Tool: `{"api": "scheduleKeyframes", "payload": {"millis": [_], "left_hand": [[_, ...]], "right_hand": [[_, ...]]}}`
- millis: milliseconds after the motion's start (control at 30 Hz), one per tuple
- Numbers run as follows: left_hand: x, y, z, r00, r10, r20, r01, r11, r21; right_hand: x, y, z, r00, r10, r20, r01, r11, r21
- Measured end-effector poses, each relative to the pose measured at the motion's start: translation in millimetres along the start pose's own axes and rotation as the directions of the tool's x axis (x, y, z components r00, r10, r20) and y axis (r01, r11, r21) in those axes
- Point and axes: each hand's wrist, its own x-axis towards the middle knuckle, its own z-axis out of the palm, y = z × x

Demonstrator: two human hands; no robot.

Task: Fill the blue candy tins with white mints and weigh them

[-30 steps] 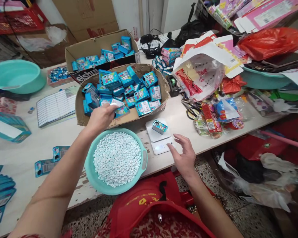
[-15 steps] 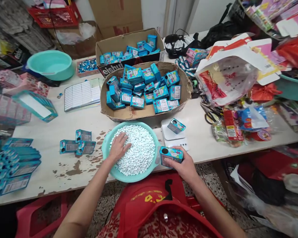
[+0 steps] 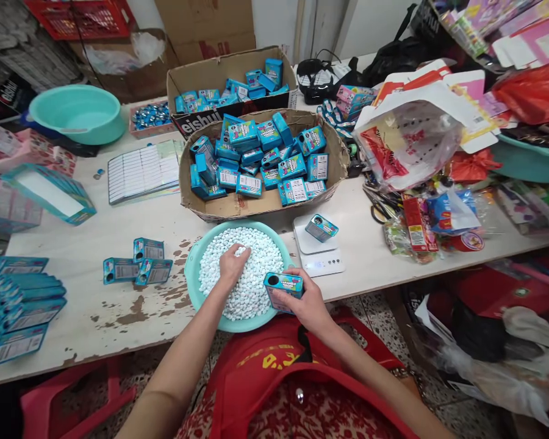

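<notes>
A turquoise basin full of small white candies stands at the table's front edge. My left hand is in the basin, its fingers drawn together on some of the candies. Over the basin's right rim, my right hand grips a blue box with a dark round opening in its top. Another blue box lies on the white scale just right of the basin. Left of the basin, three blue boxes stand close together.
Behind the basin is a cardboard box of blue boxes, with another carton behind it. Stacked blue boxes stand at the left. Scissors and bagged sweets lie at the right.
My left hand has moved right across the candies and its spread fingers have drawn together. My right hand has brought its blue box left, over the basin's rim. The camera view has shifted slightly.
</notes>
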Motion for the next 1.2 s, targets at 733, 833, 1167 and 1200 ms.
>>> {"api": "scheduleKeyframes", "payload": {"millis": [733, 833, 1167, 1200], "left_hand": [[-45.4, 83.0, -53.1, 0.99, -0.14, 0.002, 0.054, 0.373, -0.926], [-44.7, 87.4, -54.6, 0.994, -0.114, 0.007, 0.052, 0.402, -0.914], [-38.5, 92.8, -54.3, 0.998, 0.012, -0.059, -0.058, 0.422, -0.905], [-39.1, 94.1, -54.0, 0.998, 0.013, -0.059, -0.059, 0.426, -0.903]], "right_hand": [[36.9, -21.1, 52.4, 0.881, -0.415, 0.225, 0.465, 0.68, -0.567], [36.7, -24.8, 51.6, 0.873, -0.421, 0.246, 0.484, 0.689, -0.539], [39.3, -33.4, 50.5, 0.887, -0.421, 0.191, 0.462, 0.788, -0.407], [39.1, -33.8, 50.2, 0.892, -0.414, 0.183, 0.452, 0.796, -0.402]]}}
